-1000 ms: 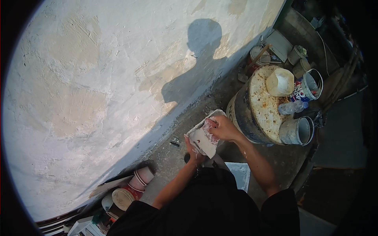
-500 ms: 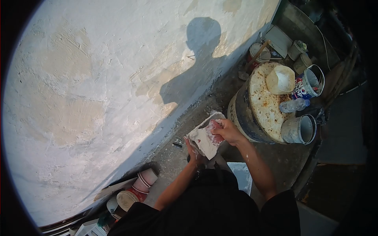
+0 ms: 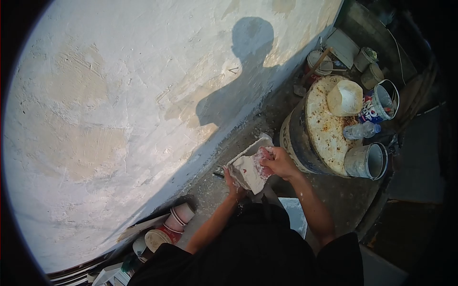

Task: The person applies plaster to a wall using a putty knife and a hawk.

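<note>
My left hand (image 3: 234,186) is closed on the near left side of a plaster-caked tray (image 3: 248,150), holding it tilted in front of my body. Thick off-white plaster (image 3: 249,175) covers much of its inside, with small reddish specks. In my right hand (image 3: 282,165) is a reddish, plaster-smeared scraper (image 3: 264,161), pinched between thumb and fingers and pressed to the plaster at the tray's right side. Its exact shape is partly hidden by the fingers and plaster.
A patchy plastered wall (image 3: 138,90) rises at left. At right stands a rusty-topped drum (image 3: 329,138) bearing a cut plastic container (image 3: 344,98), a clear bottle (image 3: 361,130) and buckets (image 3: 366,160). Stacked buckets (image 3: 180,215) lie by the wall's foot at lower left.
My right hand and the scraper have shifted slightly right across the tray, and the plaster's surface has changed shape. The surroundings at right appear a little further right and lower.
</note>
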### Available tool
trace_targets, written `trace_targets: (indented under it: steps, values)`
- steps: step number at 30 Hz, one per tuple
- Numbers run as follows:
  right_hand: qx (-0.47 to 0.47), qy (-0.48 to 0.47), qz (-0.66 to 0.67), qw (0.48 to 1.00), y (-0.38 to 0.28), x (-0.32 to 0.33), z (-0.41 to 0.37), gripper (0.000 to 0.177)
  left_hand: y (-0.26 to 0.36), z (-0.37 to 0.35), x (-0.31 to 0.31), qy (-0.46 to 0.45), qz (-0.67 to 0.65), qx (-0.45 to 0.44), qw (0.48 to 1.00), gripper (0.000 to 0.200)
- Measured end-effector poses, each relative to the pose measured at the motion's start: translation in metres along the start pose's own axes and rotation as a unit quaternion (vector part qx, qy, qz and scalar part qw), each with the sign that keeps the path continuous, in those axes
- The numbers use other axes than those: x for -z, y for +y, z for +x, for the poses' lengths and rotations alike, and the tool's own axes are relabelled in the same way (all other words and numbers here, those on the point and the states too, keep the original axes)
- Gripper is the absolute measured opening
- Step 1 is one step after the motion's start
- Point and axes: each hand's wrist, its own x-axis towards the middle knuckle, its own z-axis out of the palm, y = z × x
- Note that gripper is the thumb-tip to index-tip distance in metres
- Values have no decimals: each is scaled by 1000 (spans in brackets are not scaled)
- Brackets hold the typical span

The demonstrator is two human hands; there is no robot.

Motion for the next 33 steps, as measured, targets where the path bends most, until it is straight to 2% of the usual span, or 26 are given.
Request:
trace_targets:
  steps: [5,8,11,14,20,23,26,29,32,33]
  values:
    - [9,-8,-2,1000,7,2,10,21,7,-7,-29,-2,-22,33,999,81]
    - [-33,-1,58,998,-13,0,3,16,8,1,-25,8,-25,46,999,81]
    - [-43,-5,64,997,-10,6,8,17,9,7,-22,5,-39,50,998,82]
    - [-3,-4,105,994,-12,8,13,18,5,20,2,22,-51,61,997,84]
    - [-24,-32,64,997,-4,16,34,22,17,29,11,-6,-59,36,998,83]
    - [-29,-40,79,996,3,11,49,24,18,32,23,6,-17,26,999,84]
    - [-24,-44,95,994,3,3,60,26,28,23,4,28,-20,28,999,85]
    - [-56,-50,137,988,-20,-5,63,24,37,20,20,11,-63,24,998,85]
    - [-7,-48,129,990,-21,-11,71,24,53,14,47,-106,-127,6,986,84]
    - [-6,-42,126,991,-21,-13,74,24,61,7,55,-68,-64,-8,996,84]
